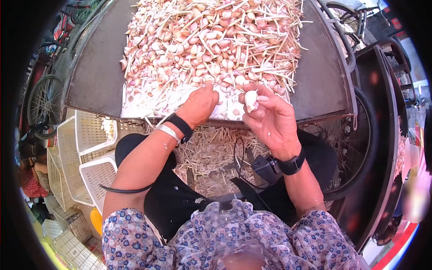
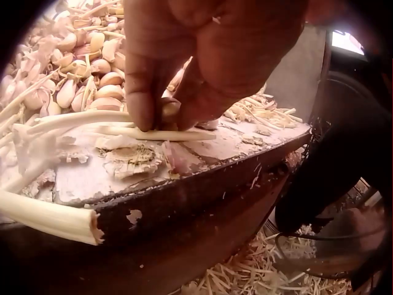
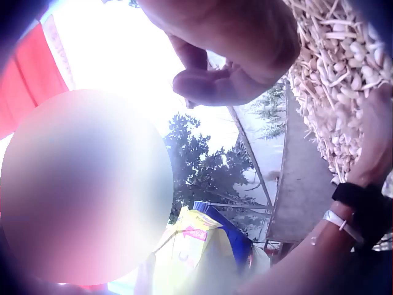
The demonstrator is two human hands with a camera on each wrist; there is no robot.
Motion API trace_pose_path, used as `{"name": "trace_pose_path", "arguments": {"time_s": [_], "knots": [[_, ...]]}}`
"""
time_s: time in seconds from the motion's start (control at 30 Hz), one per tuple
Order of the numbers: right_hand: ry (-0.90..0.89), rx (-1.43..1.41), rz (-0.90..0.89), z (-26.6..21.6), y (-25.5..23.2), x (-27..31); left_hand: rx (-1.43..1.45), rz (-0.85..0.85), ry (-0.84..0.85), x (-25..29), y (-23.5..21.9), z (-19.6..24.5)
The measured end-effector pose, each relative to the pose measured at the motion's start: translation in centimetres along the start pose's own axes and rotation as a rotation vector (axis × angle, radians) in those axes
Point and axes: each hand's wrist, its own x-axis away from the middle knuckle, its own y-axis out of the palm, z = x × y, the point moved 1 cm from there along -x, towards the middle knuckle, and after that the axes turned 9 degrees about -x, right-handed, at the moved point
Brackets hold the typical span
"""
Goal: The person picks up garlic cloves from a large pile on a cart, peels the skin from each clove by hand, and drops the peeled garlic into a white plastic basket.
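Observation:
My right hand [image 1: 275,118] is raised over the near edge of the tabletop, palm up. Thumb and fingers hold a white, papery-skinned garlic bulb [image 1: 251,101] with pinkish patches; in the right wrist view this hand's own fingers mostly hide it. To its left, my left hand [image 1: 199,106] is low at the front of the garlic heap [image 1: 198,49]. Its fingertips [image 2: 142,114] come together around a small shaded piece, apparently a garlic clove [image 2: 171,109], mostly hidden by the fingers. A pale garlic stalk [image 2: 178,134] lies just beneath them on the white, peel-strewn surface.
The heap of cloves and cut stalks covers the middle of the dark cart top [image 1: 96,67]. White plastic baskets [image 1: 96,175] stand at left. Stalk litter [image 1: 216,153] lies below the edge. At right are a wheel [image 1: 366,144] and another cart [image 1: 382,180].

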Motion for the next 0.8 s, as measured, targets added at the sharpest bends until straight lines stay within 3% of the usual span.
{"name": "trace_pose_path", "arguments": {"time_s": [0.1,0.2,0.23,0.27,0.33,0.43,0.53,0.73,0.8], "knots": [[0.172,-0.049,-0.311,0.2,7.1,6.1,-0.131,-0.078,-0.086,-1.7,-0.4,-0.1],[0.304,-0.221,-0.455,1.2,10.7,11.3,0.066,0.003,-0.244,-2.8,-0.7,-1.3],[0.364,-0.328,-0.487,1.6,11.2,12.6,0.237,-0.084,-0.389,-3.2,-2.3,-0.7],[0.429,-0.435,-0.523,2.0,11.5,13.5,0.601,-0.111,-0.627,-3.0,-2.6,-0.1],[0.473,-0.513,-0.633,2.5,11.5,14.2,1.16,0.033,-0.71,-2.4,-3.8,1.6],[0.498,-0.511,-0.75,3.1,11.2,15.0,1.649,0.141,-0.645,-1.2,-6.0,5.3],[0.631,-0.585,-0.719,3.9,11.8,16.8,1.976,0.184,-0.551,0.5,-6.2,7.9],[0.58,-0.441,-0.728,4.7,12.1,17.3,2.131,0.343,-0.608,3.8,-8.3,12.6],[0.521,-0.35,-0.715,4.9,12.5,17.2,2.161,0.335,-0.555,5.2,-9.2,13.3]]}}
